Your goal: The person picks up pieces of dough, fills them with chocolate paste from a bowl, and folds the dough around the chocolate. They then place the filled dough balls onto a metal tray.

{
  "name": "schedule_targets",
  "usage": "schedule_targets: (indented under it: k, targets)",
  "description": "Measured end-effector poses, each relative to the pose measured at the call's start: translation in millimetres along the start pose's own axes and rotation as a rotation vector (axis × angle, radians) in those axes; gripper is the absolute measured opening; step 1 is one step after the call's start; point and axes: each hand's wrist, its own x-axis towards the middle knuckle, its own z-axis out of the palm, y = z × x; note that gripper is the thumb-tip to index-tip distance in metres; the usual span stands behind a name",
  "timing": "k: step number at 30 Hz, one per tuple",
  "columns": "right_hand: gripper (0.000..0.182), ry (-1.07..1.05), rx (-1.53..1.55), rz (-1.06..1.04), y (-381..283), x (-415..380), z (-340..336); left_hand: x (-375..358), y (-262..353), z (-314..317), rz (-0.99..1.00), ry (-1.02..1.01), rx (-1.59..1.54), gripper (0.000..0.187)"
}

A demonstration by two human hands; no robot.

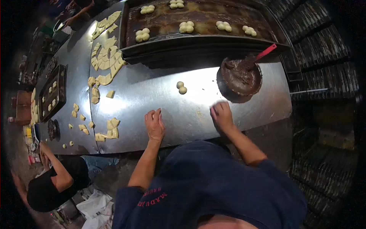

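My left hand (pixel 154 125) hovers at or rests on the metal table, its fingers loosely bent and apart, with nothing seen in it. To the right, my right hand (pixel 222 115) is closed with its fingers curled under; whatever it may hold is hidden. It is just below a round bowl (pixel 237 95) of dark brown paste (pixel 241 78), apart from the dough. A red-handled spatula (pixel 265 52) leans in the paste. Two small dough balls (pixel 181 87) touch each other on the table, beyond and between my hands.
A large dark baking tray (pixel 206 39) at the back carries clusters of dough balls (pixel 186 27). Cut dough pieces (pixel 108 57) spread across the left of the metal table (pixel 148 87). A smaller tray (pixel 57 89) and a co-worker (pixel 57 183) are at far left; stacked trays (pixel 322 42) stand right.
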Motion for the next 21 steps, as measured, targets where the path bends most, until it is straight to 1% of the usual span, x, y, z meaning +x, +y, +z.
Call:
schedule_targets:
  k: [1,3,4,5,7,9,11,12,13,14,15,17,18,19,20,21]
  targets:
    - [0.012,-0.076,-0.006,0.000,-4,-17,-10,-1,-1,2,0.001,0.007,0.001,0.026]
    - [0.012,-0.082,0.114,0.077,-27,-37,-8,-7,0,5,-0.031,0.007,-0.003,0.026]
    - [0.011,-0.155,0.146,0.144,-32,-37,-3,-6,1,4,-0.026,0.011,-0.014,0.026]
    - [0.011,-0.167,0.146,0.147,-34,-26,5,-5,0,2,-0.011,0.023,-0.023,0.025]
    - [0.014,-0.211,0.369,0.539,-33,25,25,-6,-5,5,-0.012,0.029,-0.046,0.026]
    - [0.020,-0.066,0.317,0.393,-41,84,41,-8,-7,7,-0.009,0.023,-0.069,0.026]
    - [0.018,0.018,0.276,0.210,-29,120,69,-8,-7,7,0.003,0.046,-0.092,0.026]
    - [0.019,-0.034,0.198,0.168,-23,125,83,-6,-2,2,0.009,0.043,-0.088,0.026]
    - [0.020,-0.086,0.121,0.125,-18,126,94,-1,8,-6,0.062,0.049,0.018,0.027]
    - [0.019,-0.101,-0.005,0.038,-13,124,100,3,14,-11,0.114,0.057,0.124,0.029]
    - [0.019,-0.095,0.000,0.038,-16,123,98,2,13,-12,0.121,0.059,0.129,0.029]
    - [0.016,0.003,-0.033,0.060,-30,121,81,-8,10,-11,0.099,0.003,0.160,0.031]
    - [0.014,0.126,0.008,0.034,-44,120,66,-14,10,-11,0.108,0.004,0.164,0.031]
    - [0.014,0.141,0.008,0.036,-55,115,53,-17,10,-10,-0.014,-0.092,0.031,0.031]
    - [0.016,0.056,0.213,0.162,-66,108,40,-14,13,-8,-0.127,-0.190,-0.102,0.030]
    - [0.019,-0.024,0.418,0.284,-76,101,28,-3,33,-11,-0.098,-0.193,-0.105,0.030]
